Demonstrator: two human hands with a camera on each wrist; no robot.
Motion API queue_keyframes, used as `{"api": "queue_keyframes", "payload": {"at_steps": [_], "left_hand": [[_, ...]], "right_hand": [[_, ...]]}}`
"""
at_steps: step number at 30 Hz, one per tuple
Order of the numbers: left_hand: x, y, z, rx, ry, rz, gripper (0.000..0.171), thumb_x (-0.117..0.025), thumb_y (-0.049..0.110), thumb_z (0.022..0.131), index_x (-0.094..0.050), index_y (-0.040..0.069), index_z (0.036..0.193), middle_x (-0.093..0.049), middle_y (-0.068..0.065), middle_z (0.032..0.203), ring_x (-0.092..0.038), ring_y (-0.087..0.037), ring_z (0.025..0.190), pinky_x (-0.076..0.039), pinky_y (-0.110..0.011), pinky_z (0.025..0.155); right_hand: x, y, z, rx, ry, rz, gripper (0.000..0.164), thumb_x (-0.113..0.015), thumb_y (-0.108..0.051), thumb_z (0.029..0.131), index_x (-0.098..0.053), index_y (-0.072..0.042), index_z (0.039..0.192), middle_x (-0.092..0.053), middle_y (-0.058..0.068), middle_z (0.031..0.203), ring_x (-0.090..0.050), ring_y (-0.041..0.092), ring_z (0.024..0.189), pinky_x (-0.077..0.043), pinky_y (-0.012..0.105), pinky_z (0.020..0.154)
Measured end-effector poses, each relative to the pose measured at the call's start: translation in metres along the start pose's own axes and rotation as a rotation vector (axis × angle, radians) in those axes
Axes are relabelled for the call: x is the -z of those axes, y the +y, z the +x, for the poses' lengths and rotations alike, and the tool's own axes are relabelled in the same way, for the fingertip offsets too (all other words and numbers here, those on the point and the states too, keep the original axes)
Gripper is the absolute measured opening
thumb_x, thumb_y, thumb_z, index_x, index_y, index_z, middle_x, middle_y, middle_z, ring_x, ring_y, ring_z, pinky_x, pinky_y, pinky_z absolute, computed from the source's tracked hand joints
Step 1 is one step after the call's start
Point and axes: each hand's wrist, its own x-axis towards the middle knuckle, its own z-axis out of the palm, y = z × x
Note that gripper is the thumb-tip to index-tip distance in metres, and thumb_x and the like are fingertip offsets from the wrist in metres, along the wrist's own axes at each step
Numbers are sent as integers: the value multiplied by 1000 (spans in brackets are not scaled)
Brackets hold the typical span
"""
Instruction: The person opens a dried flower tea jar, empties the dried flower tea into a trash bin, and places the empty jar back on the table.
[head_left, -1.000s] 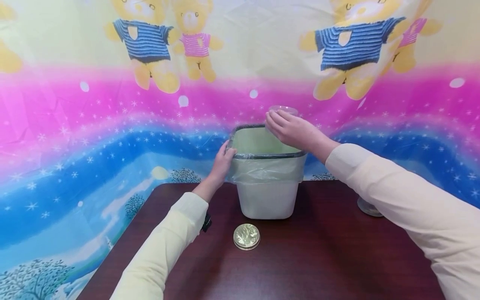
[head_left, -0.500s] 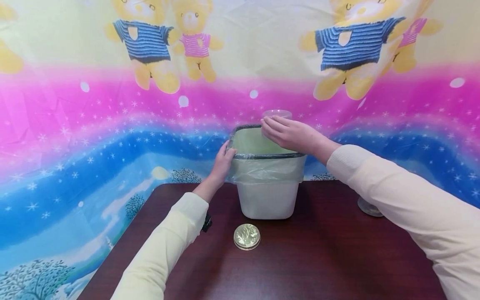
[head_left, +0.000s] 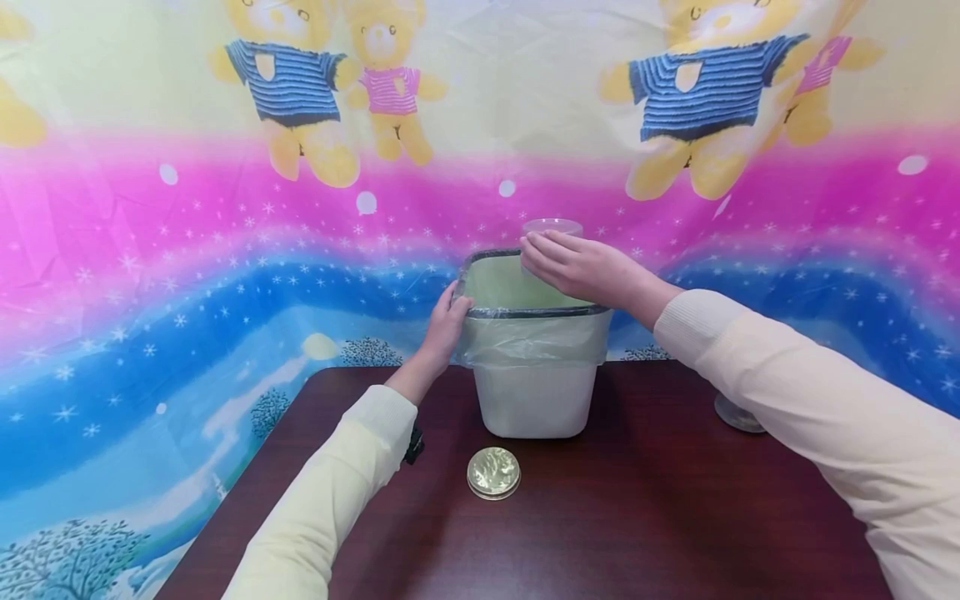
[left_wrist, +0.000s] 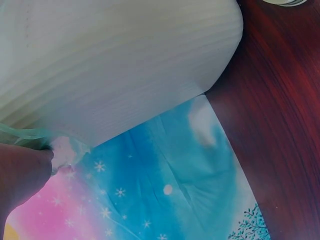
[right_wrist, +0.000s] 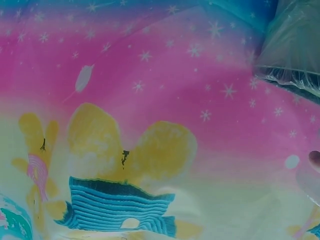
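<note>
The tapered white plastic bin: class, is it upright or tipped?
Upright: the bin stands on the dark red table, narrow end down, open mouth facing up.

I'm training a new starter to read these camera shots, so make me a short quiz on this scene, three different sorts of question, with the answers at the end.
1. True or false: the gold disc lies on the table, nearer the head camera than the bin.
2. Fill in the blank: the right hand holds a clear container while the ____ hand grips the bin's edge.
3. Multiple choice: what partly hides the clear item on the right of the table in the head view?
a) the gold disc
b) the bin
c) the right sleeve

Key:
1. True.
2. Left: the left hand is at the bin's edge.
3. c.
</note>
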Motion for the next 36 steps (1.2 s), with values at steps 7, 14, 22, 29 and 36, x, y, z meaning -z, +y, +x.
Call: {"api": "queue_keyframes", "payload": {"at_steps": [7,14,22,29,36], "left_hand": [[-1,0,0,1,4,5,71,-50,27,90,-26,7,154,-40,-23,146,-44,-33,124,-34,-49,105],[-1,-1,0,2,0,9,70,-48,25,91,-25,6,154,-40,-23,146,-45,-33,123,-35,-49,104],[-2,0,1,0,3,18,69,-48,26,91,-26,7,154,-38,-21,147,-44,-32,124,-36,-49,104],[-1,-1,1,-6,16,18,70,-48,25,90,-25,7,154,-39,-22,146,-45,-33,122,-36,-48,103],[-1,-2,1,-8,20,30,69,-48,24,91,-25,7,154,-35,-20,149,-42,-32,126,-35,-48,105]], "right_hand": [[-1,-1,0,-14,17,16,50,-69,-4,89,-53,-1,137,-49,21,139,-42,32,131,-29,40,111],[1,0,1,-23,13,16,52,-69,-3,89,-51,1,138,-49,21,139,-42,32,132,-28,41,111],[0,1,2,-42,7,35,53,-69,-2,88,-50,2,138,-49,23,138,-42,33,131,-29,41,111],[-1,3,2,-96,38,64,54,-72,0,85,-52,3,135,-50,23,137,-45,34,129,-31,42,109],[-2,5,0,-149,60,115,56,-73,4,83,-53,3,135,-51,23,136,-46,34,129,-33,42,108]]}}
